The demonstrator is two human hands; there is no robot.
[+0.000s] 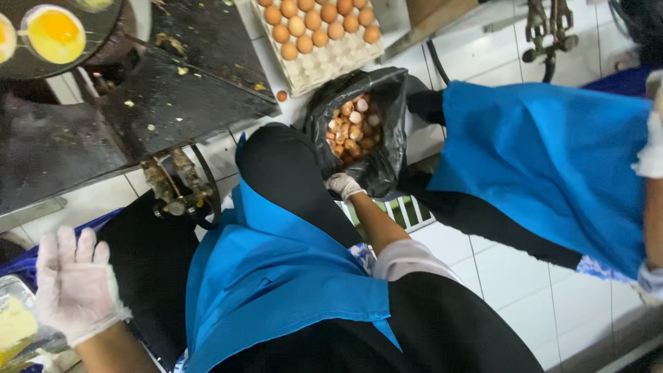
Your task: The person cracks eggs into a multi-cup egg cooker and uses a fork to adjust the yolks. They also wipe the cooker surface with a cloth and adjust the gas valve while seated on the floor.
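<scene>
- Just beyond your right hand [343,185] sits the black bag [387,148] of eggshells [353,128]; fingers curled at its rim, grip unclear.
- Your left hand [74,283], gloved, spread open, hangs well apart, nearest the tub [15,324].

Upper left: fried egg [54,32] cropped by the frame edge. Top: egg tray [324,52] cut off. Lower left: container [15,324] partly outside frame. Bag [387,148] hides lower shells.
</scene>
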